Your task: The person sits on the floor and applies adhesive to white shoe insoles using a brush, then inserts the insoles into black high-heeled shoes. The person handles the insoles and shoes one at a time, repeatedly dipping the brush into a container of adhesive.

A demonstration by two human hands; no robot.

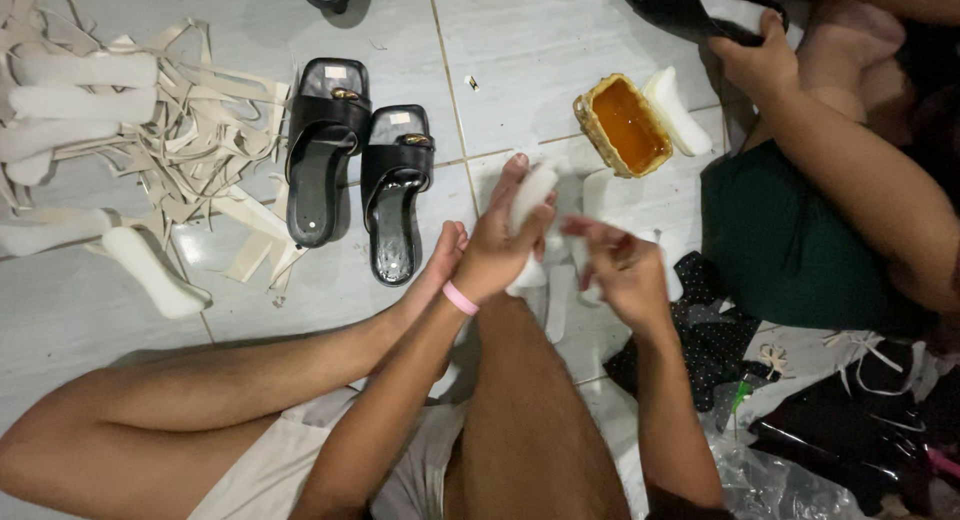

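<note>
My left hand (505, 242), with a pink band at the wrist, grips a white shoe insole (533, 195) held upright in front of me. My right hand (622, 265) is closed just beside it, pinching the insole's edge or a strip on it; the exact contact is hidden. More white insoles (598, 195) lie on the floor under my hands. A pair of black heeled sandals (355, 165) stands to the left on the tiles.
A pile of beige strips and white insoles (130, 130) covers the floor at the left. A small yellow tub of amber glue (622, 125) sits ahead. Another person at the right holds a black shoe (690, 8). Dark cloth and plastic bags (800, 420) lie at lower right.
</note>
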